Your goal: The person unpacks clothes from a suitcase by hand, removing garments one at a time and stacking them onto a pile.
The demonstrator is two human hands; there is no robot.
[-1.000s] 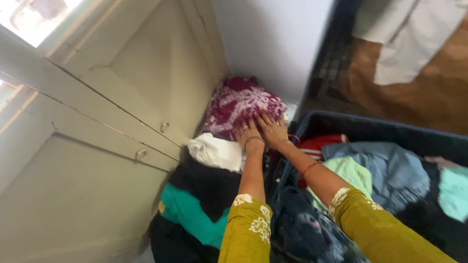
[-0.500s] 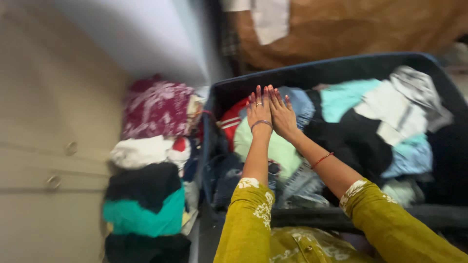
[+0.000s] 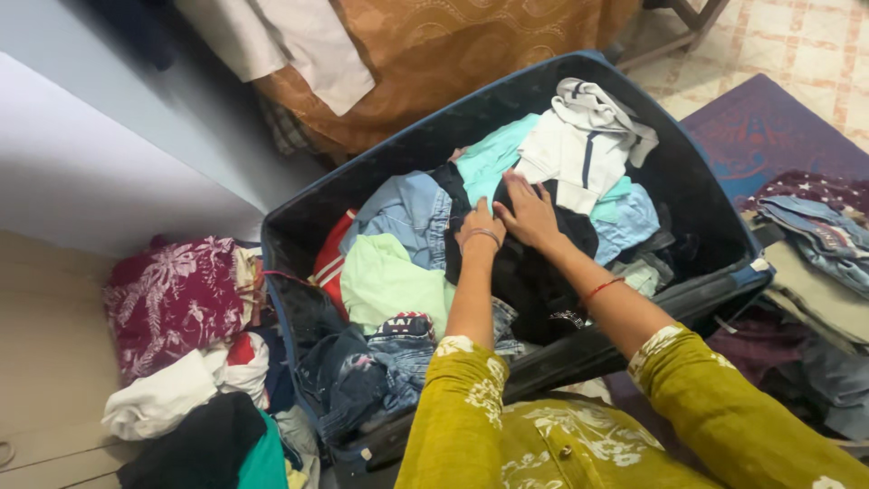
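A dark open suitcase (image 3: 697, 195) fills the centre of the frame, its rim running from lower left to upper right, packed nearly to the edges with loose clothes. Little free room shows inside; only a dark strip along the right wall stays uncovered. Left of it, against a pale wall, a pile of folded clothes (image 3: 176, 299) crowds the lower left. A brown cloth (image 3: 453, 54) hangs at upper centre, and a purple mat (image 3: 769, 127) lies on tiled floor at upper right. Mid-frame, the left hand (image 3: 480, 228) and right hand (image 3: 529, 213) press flat, side by side and nearly touching, fingers spread, on a black garment (image 3: 520, 272) at the suitcase's middle.
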